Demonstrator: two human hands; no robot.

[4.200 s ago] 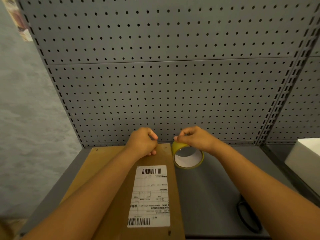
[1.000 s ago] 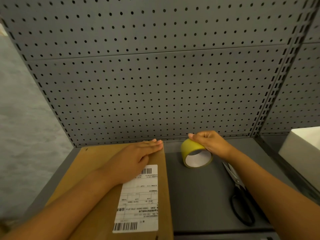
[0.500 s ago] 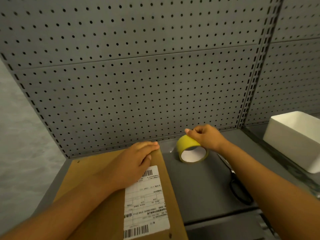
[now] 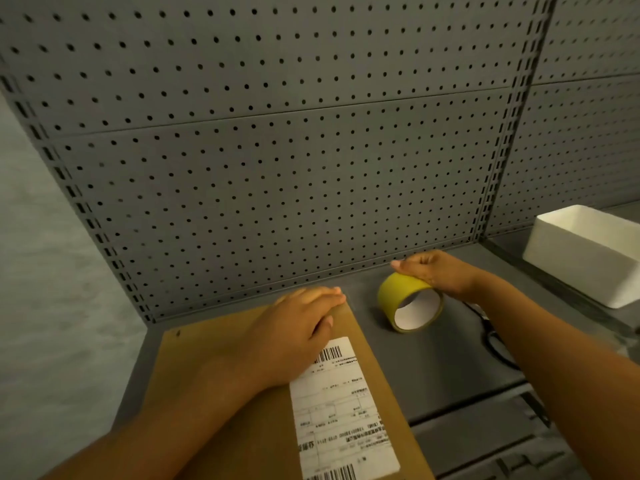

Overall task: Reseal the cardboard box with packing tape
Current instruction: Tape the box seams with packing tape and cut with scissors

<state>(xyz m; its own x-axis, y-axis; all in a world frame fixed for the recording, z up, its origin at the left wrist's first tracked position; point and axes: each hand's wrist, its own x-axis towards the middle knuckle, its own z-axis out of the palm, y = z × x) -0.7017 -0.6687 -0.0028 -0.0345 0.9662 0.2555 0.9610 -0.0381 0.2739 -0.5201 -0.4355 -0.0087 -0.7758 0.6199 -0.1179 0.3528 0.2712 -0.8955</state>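
A brown cardboard box (image 4: pixel 214 358) with a white shipping label (image 4: pixel 341 407) lies flat on the grey shelf. My left hand (image 4: pixel 294 330) rests palm down on its far right corner, fingers together and stretched out. A yellow roll of packing tape (image 4: pixel 408 301) stands tilted on the shelf just right of the box. My right hand (image 4: pixel 433 273) grips the roll's top edge from behind.
Black-handled scissors (image 4: pixel 498 348) lie on the shelf, partly hidden under my right forearm. A white bin (image 4: pixel 585 254) stands at the far right. A grey pegboard wall (image 4: pixel 277 150) rises directly behind the shelf (image 4: pixel 440 368).
Earlier both hands pinched the tape end at the box's far edge. My left hand has since flattened onto the box, and the right keeps hold of the roll. The view has swung left.
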